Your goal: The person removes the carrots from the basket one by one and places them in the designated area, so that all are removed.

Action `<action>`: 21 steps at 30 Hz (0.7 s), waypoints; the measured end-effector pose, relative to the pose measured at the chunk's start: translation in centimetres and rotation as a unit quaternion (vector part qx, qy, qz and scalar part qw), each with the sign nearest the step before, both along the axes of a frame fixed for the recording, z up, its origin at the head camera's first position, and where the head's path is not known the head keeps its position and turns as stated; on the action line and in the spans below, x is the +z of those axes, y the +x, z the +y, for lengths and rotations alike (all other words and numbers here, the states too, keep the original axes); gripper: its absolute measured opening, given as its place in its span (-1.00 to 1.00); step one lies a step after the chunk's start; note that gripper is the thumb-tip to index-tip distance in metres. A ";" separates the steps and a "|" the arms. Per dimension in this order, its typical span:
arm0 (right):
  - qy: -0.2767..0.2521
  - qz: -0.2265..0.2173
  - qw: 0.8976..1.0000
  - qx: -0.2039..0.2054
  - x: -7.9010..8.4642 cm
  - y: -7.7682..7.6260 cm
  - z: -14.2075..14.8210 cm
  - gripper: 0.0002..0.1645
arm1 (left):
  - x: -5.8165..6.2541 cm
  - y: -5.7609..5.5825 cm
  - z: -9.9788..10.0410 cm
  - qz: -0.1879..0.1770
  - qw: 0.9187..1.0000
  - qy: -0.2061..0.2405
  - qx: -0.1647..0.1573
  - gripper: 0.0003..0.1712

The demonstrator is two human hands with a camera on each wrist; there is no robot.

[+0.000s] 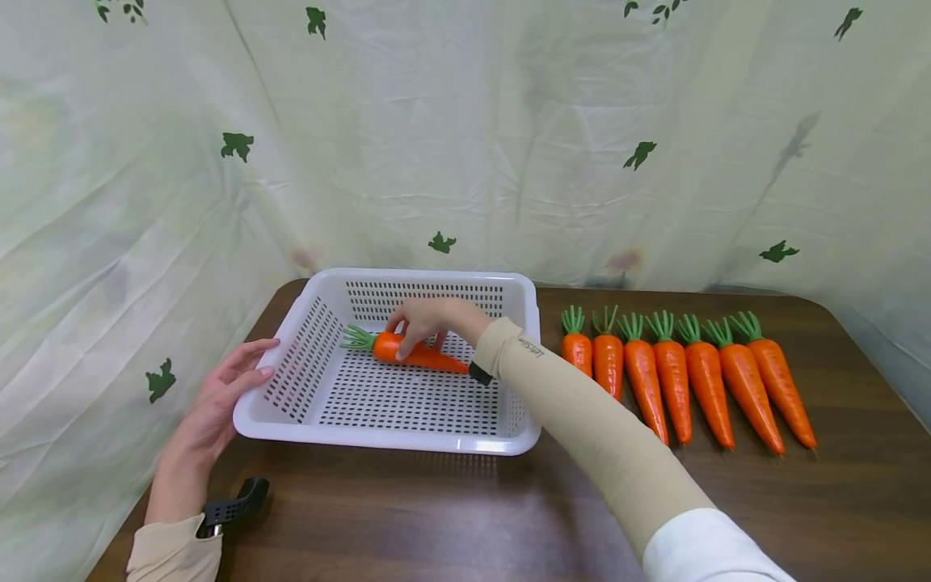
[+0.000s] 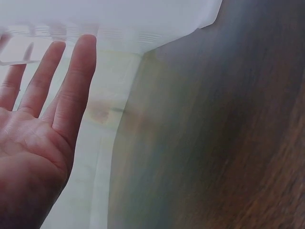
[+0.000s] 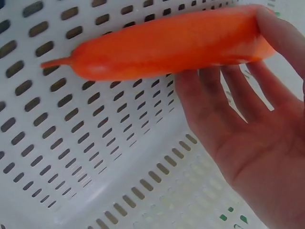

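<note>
Inside the white slotted basket (image 1: 465,443), my right hand (image 1: 429,319) holds an orange carrot (image 1: 440,361) with a green top between thumb and fingers. The carrot lies lengthwise, its leaves to the left and its tip to the right. From the right wrist view, the thumb is on one side of the carrot (image 3: 143,50) and the fingers reach along the other, close over the slotted floor. My left hand (image 1: 211,404) is at the basket's left rim, fingertips against it. In the left wrist view the left hand's fingers (image 2: 76,81) are extended up to the basket wall (image 2: 119,24).
Several more carrots (image 1: 701,380) lie side by side in a row right of the basket, leaves toward the back. All this stands on a dark brown wooden table (image 1: 407,517). A pale curtain (image 1: 465,145) with green leaf prints hangs behind and to the left.
</note>
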State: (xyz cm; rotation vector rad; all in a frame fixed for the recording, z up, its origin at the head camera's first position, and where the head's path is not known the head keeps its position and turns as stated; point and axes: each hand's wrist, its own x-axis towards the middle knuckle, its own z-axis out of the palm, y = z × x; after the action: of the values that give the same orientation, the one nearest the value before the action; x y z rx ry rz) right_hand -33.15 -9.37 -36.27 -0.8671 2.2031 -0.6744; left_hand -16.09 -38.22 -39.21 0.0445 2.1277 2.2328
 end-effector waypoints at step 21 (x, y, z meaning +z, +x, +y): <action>-0.107 0.002 0.994 -0.020 1.7 -0.2 0.8 -0.39 | 0.1 0.1 0.1 0.003 1.000 -0.001 0.000 -0.51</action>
State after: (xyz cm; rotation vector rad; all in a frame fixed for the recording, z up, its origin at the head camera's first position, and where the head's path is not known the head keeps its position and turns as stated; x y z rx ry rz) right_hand -33.30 -8.54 -34.59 -0.9323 2.1847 -0.9413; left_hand -16.02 -38.13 -39.07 0.0511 2.1336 2.2342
